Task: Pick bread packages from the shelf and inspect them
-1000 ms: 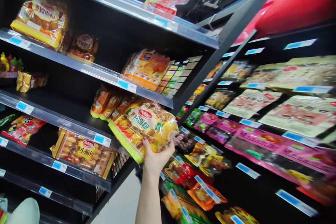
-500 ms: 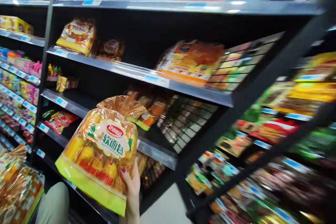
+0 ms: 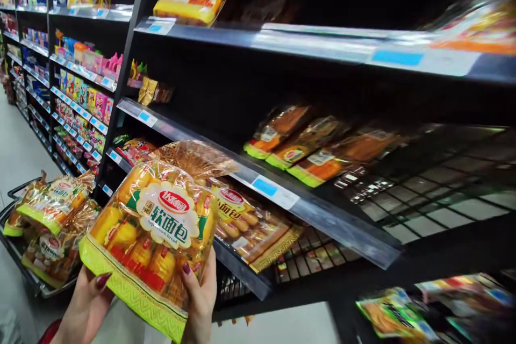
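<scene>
A clear bag of yellow soft bread (image 3: 151, 239), with a white and red label and a gathered golden top, stands upright in front of the black shelving. My left hand (image 3: 86, 303) grips its lower left corner, thumb on the front. My right hand (image 3: 199, 295) clasps its lower right edge, fingers curled onto the front. Both hands are closed on the bag, low in the view.
A black wire basket (image 3: 18, 250) at the left holds several similar bread bags (image 3: 52, 201). Black shelves (image 3: 282, 199) with blue price tags carry more bread packs (image 3: 250, 226) and packs (image 3: 306, 145) higher up. An aisle floor (image 3: 16, 156) runs off to the left.
The view has swung left and down. My left hand has come up and taken the bag's lower left corner; the basket of bags is now in sight.
</scene>
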A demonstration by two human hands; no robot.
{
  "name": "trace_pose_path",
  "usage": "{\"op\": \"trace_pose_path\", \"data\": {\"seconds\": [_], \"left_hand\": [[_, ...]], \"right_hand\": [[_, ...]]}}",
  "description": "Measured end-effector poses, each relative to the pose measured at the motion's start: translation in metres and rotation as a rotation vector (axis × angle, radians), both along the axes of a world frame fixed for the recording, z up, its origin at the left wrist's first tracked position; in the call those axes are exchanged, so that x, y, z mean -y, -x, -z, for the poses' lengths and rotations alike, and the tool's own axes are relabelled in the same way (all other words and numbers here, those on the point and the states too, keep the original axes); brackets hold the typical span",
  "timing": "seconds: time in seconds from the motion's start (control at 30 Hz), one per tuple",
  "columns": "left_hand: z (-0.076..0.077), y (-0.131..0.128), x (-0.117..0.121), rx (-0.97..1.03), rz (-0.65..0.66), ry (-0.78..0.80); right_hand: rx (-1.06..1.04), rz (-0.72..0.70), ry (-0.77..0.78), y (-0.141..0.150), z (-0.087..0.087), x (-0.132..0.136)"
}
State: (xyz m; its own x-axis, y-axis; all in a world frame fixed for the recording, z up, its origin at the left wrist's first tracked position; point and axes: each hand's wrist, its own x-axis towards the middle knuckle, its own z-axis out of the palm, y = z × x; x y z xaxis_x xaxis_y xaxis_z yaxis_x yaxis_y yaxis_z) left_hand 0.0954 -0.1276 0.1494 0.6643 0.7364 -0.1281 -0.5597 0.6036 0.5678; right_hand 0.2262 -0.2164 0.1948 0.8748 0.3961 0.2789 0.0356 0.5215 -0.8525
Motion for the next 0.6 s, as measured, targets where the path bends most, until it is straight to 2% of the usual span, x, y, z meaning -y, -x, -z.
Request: {"op": "trace_pose_path", "data": {"seconds": [0.1, 0.23, 0.43, 0.6], "left_hand": [[-0.003, -0.002, 0.000, 0.029, -0.049, 0.143], [0.001, -0.004, -0.005, 0.079, -0.036, 0.241], [0.013, -0.002, -0.018, 0.061, -0.055, 0.261], [0.012, 0.003, -0.025, 0.043, -0.072, 0.250]], "right_hand": [[-0.011, 0.057, 0.047, 0.006, 0.012, -0.001], [0.003, 0.105, 0.087, 0.012, 0.015, -0.004], [0.070, 0.170, 0.130, 0.013, 0.021, -0.013], [0.103, 0.167, 0.135, 0.015, 0.029, -0.019]]}}
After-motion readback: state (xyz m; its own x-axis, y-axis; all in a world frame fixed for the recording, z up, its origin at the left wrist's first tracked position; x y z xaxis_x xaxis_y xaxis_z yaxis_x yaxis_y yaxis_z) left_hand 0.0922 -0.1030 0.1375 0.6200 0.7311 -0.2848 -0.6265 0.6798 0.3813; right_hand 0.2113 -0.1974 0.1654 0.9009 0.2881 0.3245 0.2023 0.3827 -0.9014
